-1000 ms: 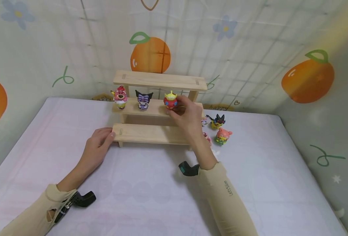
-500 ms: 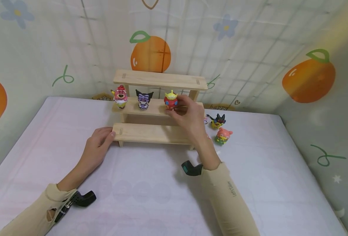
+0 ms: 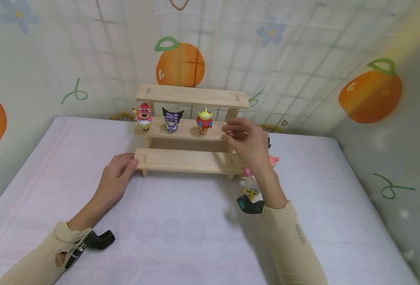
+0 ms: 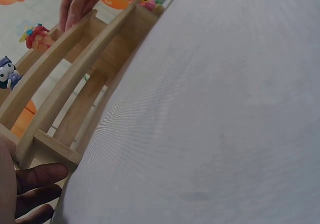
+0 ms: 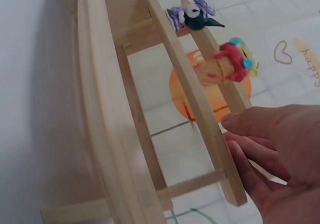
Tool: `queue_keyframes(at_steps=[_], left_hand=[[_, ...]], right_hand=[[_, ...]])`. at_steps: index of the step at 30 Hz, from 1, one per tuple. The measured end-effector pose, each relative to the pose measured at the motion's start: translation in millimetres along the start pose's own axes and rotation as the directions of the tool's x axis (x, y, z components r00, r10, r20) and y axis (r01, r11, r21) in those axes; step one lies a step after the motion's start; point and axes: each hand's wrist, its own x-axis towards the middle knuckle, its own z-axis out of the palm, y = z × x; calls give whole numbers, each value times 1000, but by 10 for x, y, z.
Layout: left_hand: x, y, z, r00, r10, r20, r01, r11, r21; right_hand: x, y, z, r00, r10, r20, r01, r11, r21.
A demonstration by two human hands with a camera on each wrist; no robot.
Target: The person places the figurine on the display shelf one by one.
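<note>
A three-tier wooden shelf (image 3: pixel 188 160) stands against the wall. Its middle tier carries a pink bear figure (image 3: pixel 144 116), a purple black-eared figure (image 3: pixel 172 119) and a red alien figure (image 3: pixel 204 121) with a green head. My right hand (image 3: pixel 243 138) hovers at the right end of that tier, its fingertips (image 5: pixel 250 144) touching the board's edge and holding nothing. The alien figure (image 5: pixel 230 66) stands free just left of it. My left hand (image 3: pixel 119 170) rests against the left end of the lowest board, fingers (image 4: pixel 40 181) fairly straight beside the shelf's foot.
Several small figures lie on the white table (image 3: pixel 181 229) right of the shelf: a pink one (image 3: pixel 273 160), another pink one (image 3: pixel 247 171) and a yellow one (image 3: pixel 249 192), partly hidden by my right wrist. A printed wall stands close behind and to the right.
My right hand has let go of the red alien figure and slid right to the end of the middle tier. The figure stays standing. My left hand has not moved.
</note>
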Motion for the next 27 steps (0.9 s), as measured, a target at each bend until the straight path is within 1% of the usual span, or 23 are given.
queue_keyframes(at_steps=[5,9,13,16,18,21,24,27], left_hand=[[-2,3,-8,1000,4,4,-4,1000,-3],[-8,14,-18,1000,12,-3,-12,1000,-8],[-10,0,-5,1000,15,-5,-15,1000,-7],[-10,-7,3,1000,18,-6,-18,1000,-8],[-9,-12,5,1000,17,-5,-17,1000,-6],[-9,-11,3,1000,14,1,-14,1000,-7],[-13,0,-3,1000,13,3,-13,1000,-7],[-23,9,-2,1000,10,3,-10,1000,-16]], right_hand=[[-26,59,-74,997,-20,-73,17,999,-38],[-51,122,-202,990,-37,-137,28,997,-73],[-113,220,-420,980,-5,-199,-22,990,-136],[-159,299,-599,972,47,-231,-87,982,-166],[-192,345,-702,969,80,-235,-125,975,-184],[-258,410,-816,967,132,-216,-184,953,-241],[-318,484,-879,971,162,-177,-208,935,-286],[-356,546,-930,976,177,-129,-209,927,-310]])
